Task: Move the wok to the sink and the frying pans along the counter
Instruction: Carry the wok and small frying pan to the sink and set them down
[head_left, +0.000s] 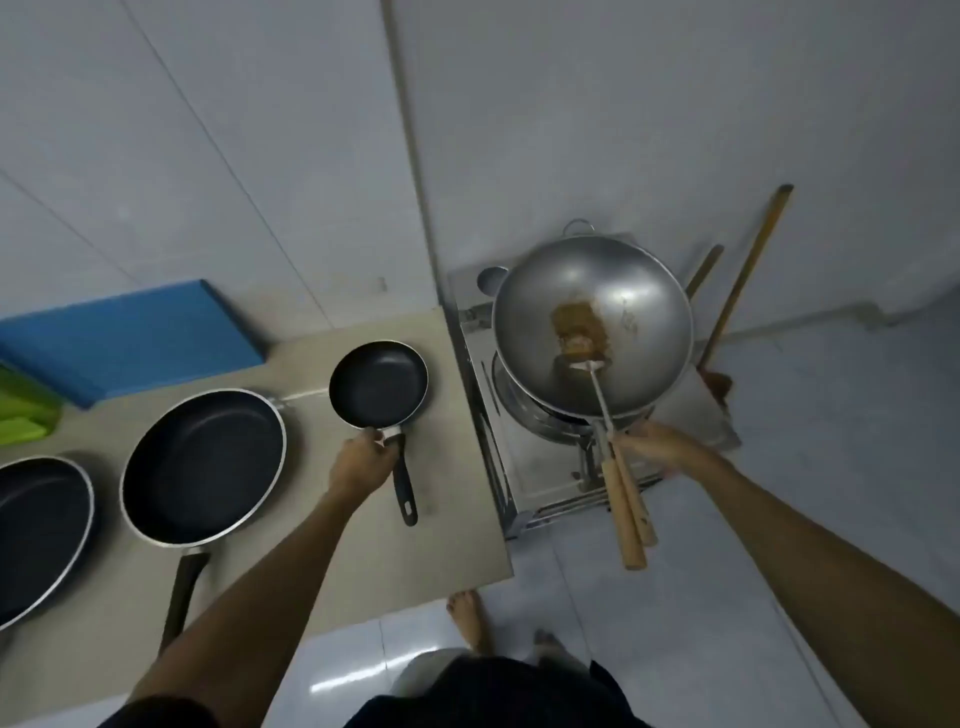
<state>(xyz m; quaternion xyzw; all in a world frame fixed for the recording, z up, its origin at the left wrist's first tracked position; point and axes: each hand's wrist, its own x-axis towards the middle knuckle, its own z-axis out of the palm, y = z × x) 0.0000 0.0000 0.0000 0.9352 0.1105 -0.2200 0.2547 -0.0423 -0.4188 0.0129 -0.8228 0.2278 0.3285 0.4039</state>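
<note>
A steel wok with brown residue sits on a gas stove to the right of the counter. A metal spatula lies in the wok, and its wooden handle runs beside the wok's wooden handle. My right hand is blurred; its fingertips meet these handles where wood joins metal, and the grip is unclear. A small black frying pan rests on the beige counter, with my left hand closed around the top of its handle. A medium pan and a larger pan lie further left.
A blue board leans against the wall behind the pans, with a green object at the far left. Two long wooden-handled tools lean on the wall right of the stove. My bare feet stand at the counter's corner.
</note>
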